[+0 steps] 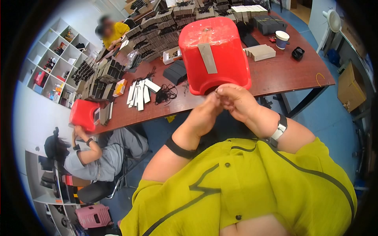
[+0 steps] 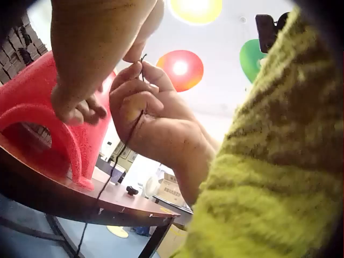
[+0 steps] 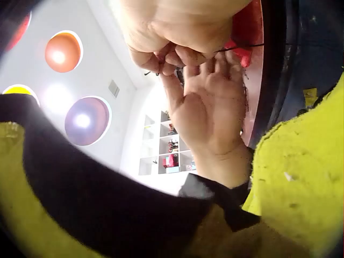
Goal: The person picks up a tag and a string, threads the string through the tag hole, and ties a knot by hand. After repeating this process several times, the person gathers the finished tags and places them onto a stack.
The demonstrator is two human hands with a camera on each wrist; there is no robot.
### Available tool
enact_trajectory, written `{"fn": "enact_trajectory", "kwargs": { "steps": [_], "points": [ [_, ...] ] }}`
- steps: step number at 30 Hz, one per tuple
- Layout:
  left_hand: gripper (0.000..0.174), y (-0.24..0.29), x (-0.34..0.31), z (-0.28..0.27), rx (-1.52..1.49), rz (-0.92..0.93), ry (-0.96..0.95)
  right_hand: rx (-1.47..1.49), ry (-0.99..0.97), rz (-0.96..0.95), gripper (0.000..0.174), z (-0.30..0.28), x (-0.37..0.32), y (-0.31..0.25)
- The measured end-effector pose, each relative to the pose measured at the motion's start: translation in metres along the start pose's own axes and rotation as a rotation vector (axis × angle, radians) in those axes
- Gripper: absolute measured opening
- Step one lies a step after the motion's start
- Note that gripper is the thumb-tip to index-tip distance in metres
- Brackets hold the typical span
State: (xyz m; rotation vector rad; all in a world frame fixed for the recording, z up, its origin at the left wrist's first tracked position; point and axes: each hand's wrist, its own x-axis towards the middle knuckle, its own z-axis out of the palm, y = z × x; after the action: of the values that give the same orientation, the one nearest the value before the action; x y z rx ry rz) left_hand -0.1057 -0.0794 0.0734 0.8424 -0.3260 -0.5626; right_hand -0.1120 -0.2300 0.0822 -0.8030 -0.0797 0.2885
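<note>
In front of the body both hands meet near the table's front edge, below a red plastic stool (image 1: pixel 214 43). My right hand (image 2: pixel 161 115) pinches a thin black cord (image 2: pixel 114 164) between thumb and forefinger. The cord runs through its curled fingers and hangs down. The left hand (image 3: pixel 215 110) has its thumb and forefinger at the cord's short end, its other fingers loosely extended. In the head view the left hand (image 1: pixel 204 116) and right hand (image 1: pixel 240 103) overlap at the fingertips. A pale grey strip (image 1: pixel 207 59) lies against the stool's side.
White strips (image 1: pixel 138 93) and a tangle of black cords (image 1: pixel 166 94) lie left on the table (image 1: pixel 291 78). Stacks of grey pieces (image 1: pixel 157 33) line the back. A paper cup (image 1: pixel 281 40) stands right. A seated person (image 1: pixel 98 157) works beside another red stool (image 1: pixel 84 114).
</note>
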Motion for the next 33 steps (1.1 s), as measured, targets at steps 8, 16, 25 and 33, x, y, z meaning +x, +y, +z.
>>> {"fn": "enact_trajectory", "kwargs": {
  "steps": [8,16,25,33],
  "points": [
    [0.018,0.045,-0.012,-0.009,0.784,0.063,0.239,0.055,0.630,-0.712,0.009,-0.027,0.009,-0.103],
    [0.012,0.065,-0.016,-0.016,0.892,0.385,0.416,-0.054,0.422,-0.573,0.003,-0.011,0.000,-0.088],
    [0.043,-0.003,-0.009,0.021,0.573,0.076,-0.331,0.118,-0.015,-0.139,0.005,0.013,-0.010,-0.038],
    [0.011,0.032,-0.011,-0.002,0.711,0.159,0.234,-0.105,0.481,-0.743,0.004,-0.019,-0.005,-0.106]
  ]
}}
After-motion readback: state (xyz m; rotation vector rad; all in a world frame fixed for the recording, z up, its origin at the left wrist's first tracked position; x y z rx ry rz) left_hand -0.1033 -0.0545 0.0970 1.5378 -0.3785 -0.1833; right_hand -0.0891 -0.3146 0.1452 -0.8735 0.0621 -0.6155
